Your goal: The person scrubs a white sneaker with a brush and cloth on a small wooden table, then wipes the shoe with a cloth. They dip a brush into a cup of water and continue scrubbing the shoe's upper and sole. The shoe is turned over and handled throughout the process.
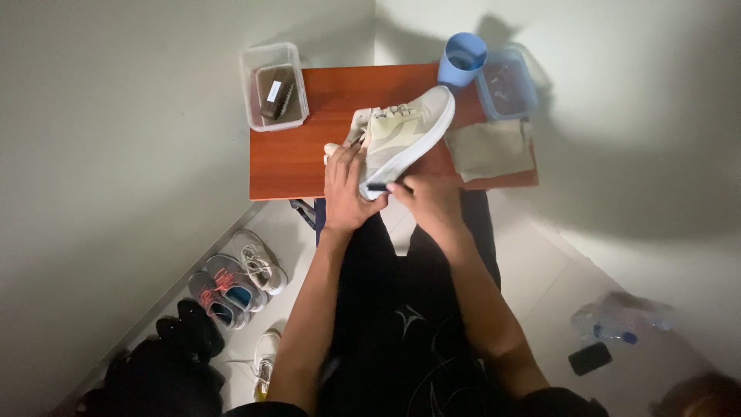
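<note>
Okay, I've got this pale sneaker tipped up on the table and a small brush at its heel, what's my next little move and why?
Probably draw the small dark brush in your right hand forward along the white sole edge. It sits at the heel of the sneaker, your left hand steadies the shoe on its side, and the rest of the edge lies ahead.

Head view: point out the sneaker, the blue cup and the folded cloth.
sneaker (397,135): head view, on its beige side panel.
blue cup (461,62): head view, on its outer wall below the rim.
folded cloth (490,148): head view, on the middle of its top face.
</note>
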